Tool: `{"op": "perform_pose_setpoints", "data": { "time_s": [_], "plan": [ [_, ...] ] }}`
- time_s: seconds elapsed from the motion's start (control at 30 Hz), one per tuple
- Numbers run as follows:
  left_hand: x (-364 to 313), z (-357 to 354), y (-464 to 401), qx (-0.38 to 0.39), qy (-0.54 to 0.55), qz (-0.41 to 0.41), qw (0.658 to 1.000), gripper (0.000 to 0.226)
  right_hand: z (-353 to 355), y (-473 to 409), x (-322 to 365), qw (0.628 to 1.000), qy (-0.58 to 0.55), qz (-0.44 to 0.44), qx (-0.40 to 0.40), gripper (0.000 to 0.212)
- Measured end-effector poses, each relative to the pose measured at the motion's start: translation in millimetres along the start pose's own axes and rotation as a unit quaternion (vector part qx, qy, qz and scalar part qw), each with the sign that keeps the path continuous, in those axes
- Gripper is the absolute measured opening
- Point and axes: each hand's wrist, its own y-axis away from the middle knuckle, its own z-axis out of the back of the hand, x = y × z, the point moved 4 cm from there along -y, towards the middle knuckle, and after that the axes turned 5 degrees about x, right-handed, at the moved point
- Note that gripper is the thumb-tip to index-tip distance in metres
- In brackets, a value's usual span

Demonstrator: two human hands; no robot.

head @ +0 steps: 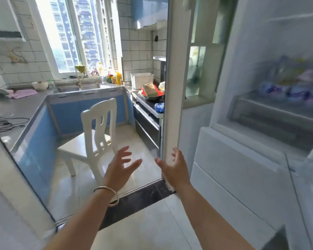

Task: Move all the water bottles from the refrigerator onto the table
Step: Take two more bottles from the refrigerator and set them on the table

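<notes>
In the kitchen doorway, I have both hands raised in front of me, palms turned toward each other and holding nothing. My left hand point(120, 164) has its fingers spread and straight, with a thin metal bangle point(107, 194) round the wrist. My right hand point(173, 166) is just as slack, fingers apart, and lies in front of the white door frame point(175, 87); I cannot tell whether it touches the frame.

The refrigerator point(260, 123) stands at my right with its upper compartment showing. On its shelf point(278, 109) I see a blurred heap of bluish and purple packages point(293, 82); I cannot tell whether any of them are water bottles. Below the shelf are the white drawer fronts point(233, 159).

Through the doorway, a white chair point(96, 130) stands on the tiled floor with its back toward me. Behind it, blue cabinets point(70, 114) carry a grey counter point(22, 107) with a sink point(78, 88) under the window point(76, 33). A pink cloth point(23, 93) lies near the counter's left edge and a white bowl point(40, 85) sits beside it. At the right, a dark pan point(153, 96) holding a bag rests on the stove point(148, 112).
</notes>
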Motion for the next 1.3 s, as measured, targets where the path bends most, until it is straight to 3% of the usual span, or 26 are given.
{"op": "perform_pose_setpoints", "data": {
  "time_s": [0.3,0.53,0.7,1.03,1.17,1.3],
  "plan": [
    [-66.7,-208.5,-150.2,0.24,0.057,-0.074,0.966,0.067,169.6,-110.7,-64.6,0.975,0.005,-0.08,-0.206,0.078],
    [-131.0,-350.0,-246.8,0.375,0.115,-0.157,0.906,0.059,273.7,-171.0,-105.3,0.921,0.008,-0.135,-0.365,0.076],
    [-218.2,-441.8,-297.5,0.443,0.169,-0.209,0.855,0.057,364.9,-201.4,-99.9,0.876,0.036,-0.136,-0.461,0.074],
    [-327.3,-587.1,-348.5,0.496,0.249,-0.23,0.8,0.058,493.0,-269.0,-129.2,0.827,0.064,-0.112,-0.547,0.072],
    [-363.4,-629.6,-379.8,0.446,0.261,-0.232,0.824,0.056,544.4,-310.9,-138.8,0.829,0.078,-0.07,-0.549,0.068],
    [-415.5,-656.9,-404.3,0.332,0.224,-0.345,0.849,0.068,603.9,-337.1,-129.5,0.791,0.138,-0.023,-0.596,0.065]
  ]
}}
